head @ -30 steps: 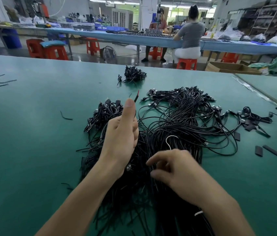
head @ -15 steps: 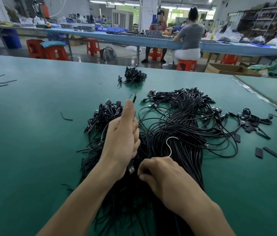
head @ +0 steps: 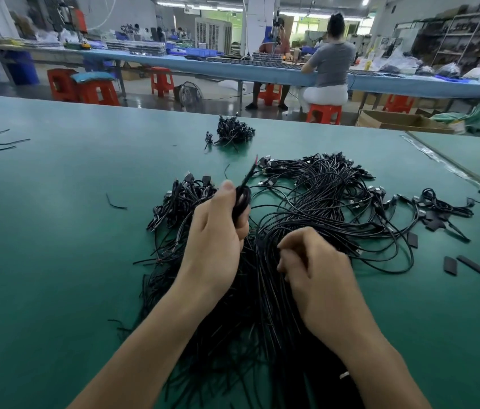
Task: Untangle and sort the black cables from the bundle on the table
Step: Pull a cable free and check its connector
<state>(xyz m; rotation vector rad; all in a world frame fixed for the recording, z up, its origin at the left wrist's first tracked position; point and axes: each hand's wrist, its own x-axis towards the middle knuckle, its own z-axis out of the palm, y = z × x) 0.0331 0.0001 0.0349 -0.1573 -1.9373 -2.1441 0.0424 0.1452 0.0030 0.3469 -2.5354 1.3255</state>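
The left hand [head: 218,231] grips a few cables [head: 241,202] above the bundle [head: 321,208] on the surface [head: 55,231], and the right hand [head: 318,270] curls into it, holding what I cannot tell, so a hard tug could pull knots tight or drag the pile.

We count 2 hands, left hand [head: 215,231] & right hand [head: 318,270]; 1 big heap of cables [head: 321,202], 1 small heap [head: 234,132]; 1 table [head: 55,246]; 2 seated people [head: 333,63]; approx. 6 stools [head: 97,93]; 1 fan [head: 190,93]; 1 box [head: 395,121]; several black strips [head: 451,265], no. unclear.
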